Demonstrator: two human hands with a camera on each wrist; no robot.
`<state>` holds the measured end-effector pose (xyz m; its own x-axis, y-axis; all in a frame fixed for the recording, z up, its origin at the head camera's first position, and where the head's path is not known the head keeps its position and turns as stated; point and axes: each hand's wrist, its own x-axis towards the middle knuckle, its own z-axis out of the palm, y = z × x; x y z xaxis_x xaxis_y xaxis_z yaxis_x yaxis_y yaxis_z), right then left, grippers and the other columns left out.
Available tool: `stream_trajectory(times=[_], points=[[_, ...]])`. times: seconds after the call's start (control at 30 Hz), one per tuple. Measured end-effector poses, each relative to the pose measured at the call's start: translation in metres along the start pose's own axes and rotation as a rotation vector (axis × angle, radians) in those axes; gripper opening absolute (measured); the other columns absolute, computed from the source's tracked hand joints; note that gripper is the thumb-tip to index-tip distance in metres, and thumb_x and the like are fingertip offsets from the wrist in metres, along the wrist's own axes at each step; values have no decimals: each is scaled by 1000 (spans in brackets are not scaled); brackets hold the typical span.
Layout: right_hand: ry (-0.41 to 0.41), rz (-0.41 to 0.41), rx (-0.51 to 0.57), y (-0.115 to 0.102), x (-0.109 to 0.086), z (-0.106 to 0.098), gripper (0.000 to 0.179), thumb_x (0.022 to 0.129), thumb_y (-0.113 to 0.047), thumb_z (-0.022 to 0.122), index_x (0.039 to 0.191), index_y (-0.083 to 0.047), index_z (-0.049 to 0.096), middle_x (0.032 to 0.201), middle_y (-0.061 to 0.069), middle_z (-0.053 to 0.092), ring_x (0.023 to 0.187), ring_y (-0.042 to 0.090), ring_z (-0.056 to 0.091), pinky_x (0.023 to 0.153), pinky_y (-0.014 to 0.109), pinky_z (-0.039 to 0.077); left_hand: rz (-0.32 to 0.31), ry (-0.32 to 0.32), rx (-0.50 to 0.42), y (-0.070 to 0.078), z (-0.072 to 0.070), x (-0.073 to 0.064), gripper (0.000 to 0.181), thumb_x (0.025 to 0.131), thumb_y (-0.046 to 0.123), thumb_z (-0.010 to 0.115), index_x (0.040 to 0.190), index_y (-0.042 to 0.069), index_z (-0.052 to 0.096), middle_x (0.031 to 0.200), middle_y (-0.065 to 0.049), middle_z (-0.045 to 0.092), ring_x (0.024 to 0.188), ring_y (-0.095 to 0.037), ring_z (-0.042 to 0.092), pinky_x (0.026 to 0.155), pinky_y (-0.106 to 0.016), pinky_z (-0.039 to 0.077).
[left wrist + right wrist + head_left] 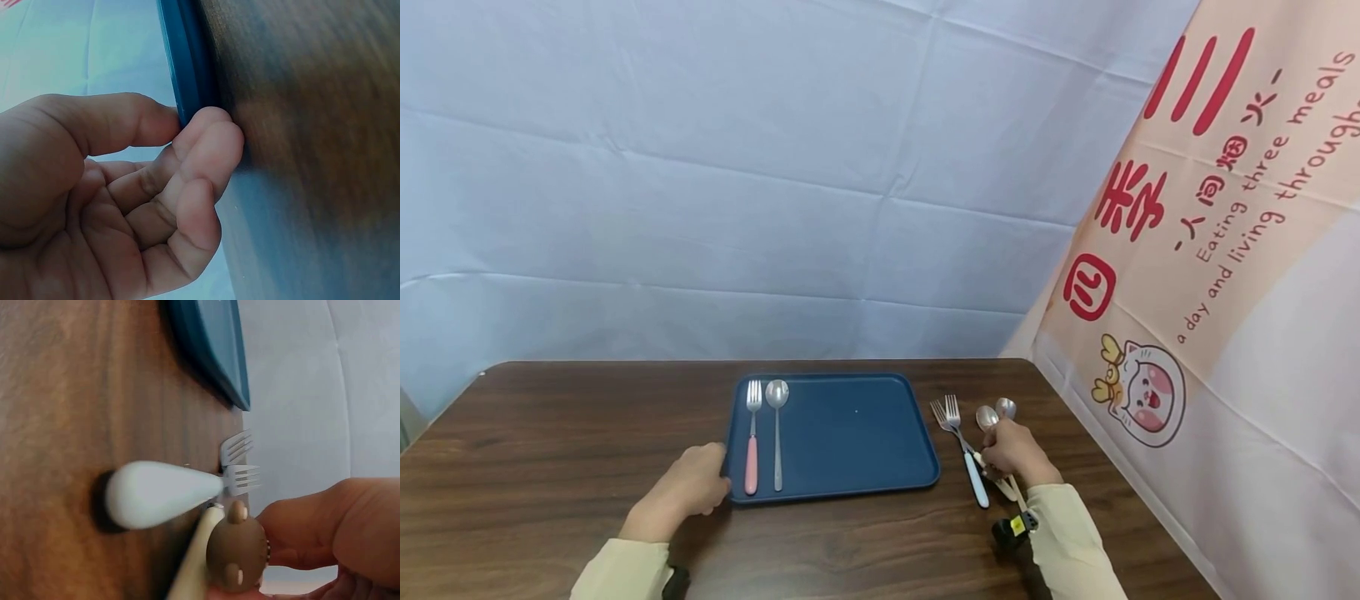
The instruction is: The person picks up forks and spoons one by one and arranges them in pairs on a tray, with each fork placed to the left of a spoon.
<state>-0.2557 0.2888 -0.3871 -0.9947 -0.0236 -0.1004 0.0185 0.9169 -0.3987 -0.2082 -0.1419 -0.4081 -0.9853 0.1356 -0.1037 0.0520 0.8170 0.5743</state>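
Observation:
My left hand [694, 479] grips the left edge of a blue tray [857, 433]; the thumb is on the rim [181, 69] and the fingers curl beneath it. On the tray lie a fork with a pink handle [751, 467] and a silver spoon [778, 433], side by side. My right hand [1017, 450] is over the cutlery right of the tray, pinching a spoon by its handle, which has a brown bear-shaped end [236, 553]. Two spoon bowls show beyond the fingers. Beside the hand, a fork with a pale blue handle [976, 479] crosses another fork [942, 414] with a cream handle [197, 562].
The brown wooden table [587, 417] extends left and in front of the tray. A white cloth [737, 183] hangs behind it, and a printed banner [1210, 208] hangs along the right side. A black wrist camera [1011, 532] sits at the right sleeve.

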Motion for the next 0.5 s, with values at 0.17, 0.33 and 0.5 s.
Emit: stream_trajectory(times=[0.17,0.33,0.5], points=[[9,-1,2,-6,1,-8,25,81,1,57,59,-9,49,56,-2,40,47,11,38,47,28,34,5,6,-4,0,-1,-1,25,82,-4,56,104,-15,51,61,-9,48,44,-16,50,43,-29,41],[-1,-12,18,-8,0,-10,41,82,2,54,53,-15,31,49,-4,21,43,11,26,46,26,25,4,-2,-3,0,0,0,27,83,-4,56,106,-16,50,63,-10,48,45,-16,51,44,-29,42],[13,-8,11,-8,0,-8,37,79,3,55,54,-15,34,50,-4,27,44,10,33,46,26,31,-1,-6,-6,0,0,0,26,83,-4,57,105,-15,50,64,-10,47,46,-16,51,45,-29,42]])
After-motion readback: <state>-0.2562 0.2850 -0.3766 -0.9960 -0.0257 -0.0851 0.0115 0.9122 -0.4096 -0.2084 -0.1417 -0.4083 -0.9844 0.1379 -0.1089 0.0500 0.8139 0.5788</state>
